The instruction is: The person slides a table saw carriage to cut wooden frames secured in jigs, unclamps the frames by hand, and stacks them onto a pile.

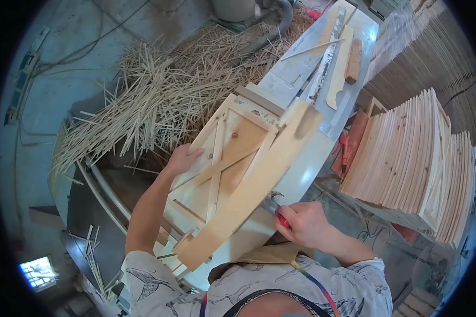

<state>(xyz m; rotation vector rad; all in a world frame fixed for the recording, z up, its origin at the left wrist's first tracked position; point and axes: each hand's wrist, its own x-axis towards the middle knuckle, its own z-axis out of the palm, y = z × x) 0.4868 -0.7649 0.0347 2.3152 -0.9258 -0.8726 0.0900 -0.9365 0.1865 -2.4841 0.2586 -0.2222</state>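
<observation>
A framed wooden panel (243,138) with crossed diagonal strips lies on the machine's table. My left hand (182,160) grips its left edge, thumb over the top and the other fingers mostly hidden. Along the panel's right side runs a long, pale wooden board (254,182), tilted across the table. My right hand (302,224) is closed around a red handle (283,220) at the near side of the table, just right of the long board. A metal part joins that handle to the machine; its exact kind is not clear.
Thin wood offcuts (153,100) are heaped behind and left of the machine. On the far white table (322,145) lie a notched wooden piece (339,74) and a brown block (354,61). Stacked wooden panels (396,153) stand at the right, with red-handled pliers (344,150) near them.
</observation>
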